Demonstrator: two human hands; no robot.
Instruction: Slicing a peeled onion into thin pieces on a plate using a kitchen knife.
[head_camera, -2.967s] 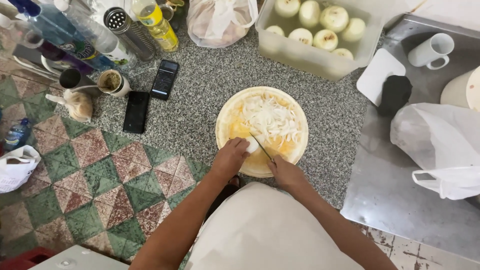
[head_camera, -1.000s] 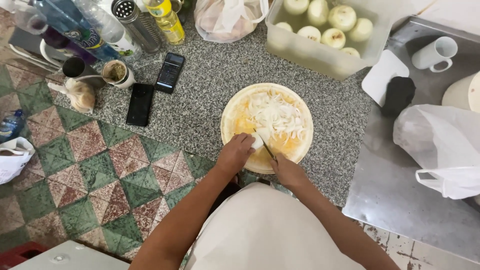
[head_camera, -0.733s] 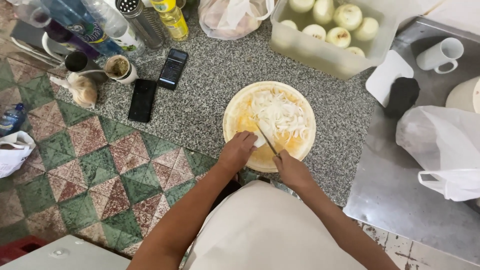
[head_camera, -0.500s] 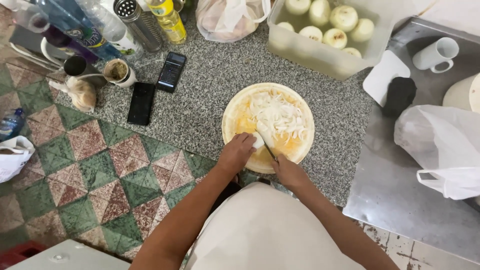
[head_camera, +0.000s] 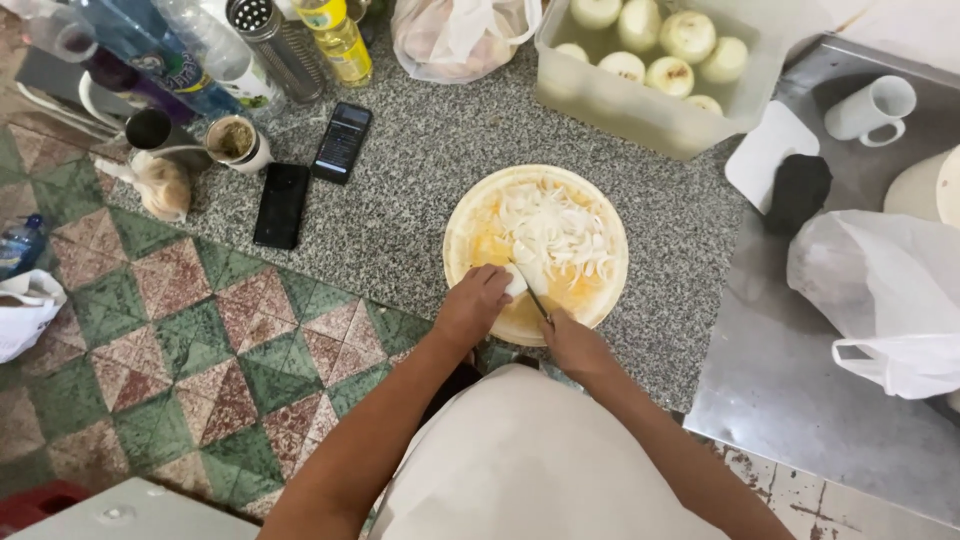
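— Left hand (head_camera: 472, 303) first: what does it do?

— It is curled over a white onion piece (head_camera: 515, 285), pinning it to the near edge of the round yellow cutting board (head_camera: 470, 215); the fingers are bent, grasping that piece.

— And the right hand (head_camera: 573, 345)?

— Clenched round the handle of a knife (head_camera: 530, 290); the blade slants up and left from the fist and meets the onion piece just beside the left fingertips.

— Where do the cut slices lie?

— A heap of sliced onion (head_camera: 555, 235) fills the middle of the board, beyond the blade; the board itself sits on the speckled grey table (head_camera: 420, 170), close to its near edge.

— What stands around it?

— Behind the board, a clear plastic tub (head_camera: 640, 100) holds peeled whole onions (head_camera: 685, 35) in water; to the left lie two dark phones (head_camera: 281, 204), side by side but apart; further left stand bottles (head_camera: 335, 35) and a metal shaker (head_camera: 275, 40); on the steel surface at the right rest a white mug (head_camera: 875, 108) and a white plastic bag (head_camera: 885, 290).
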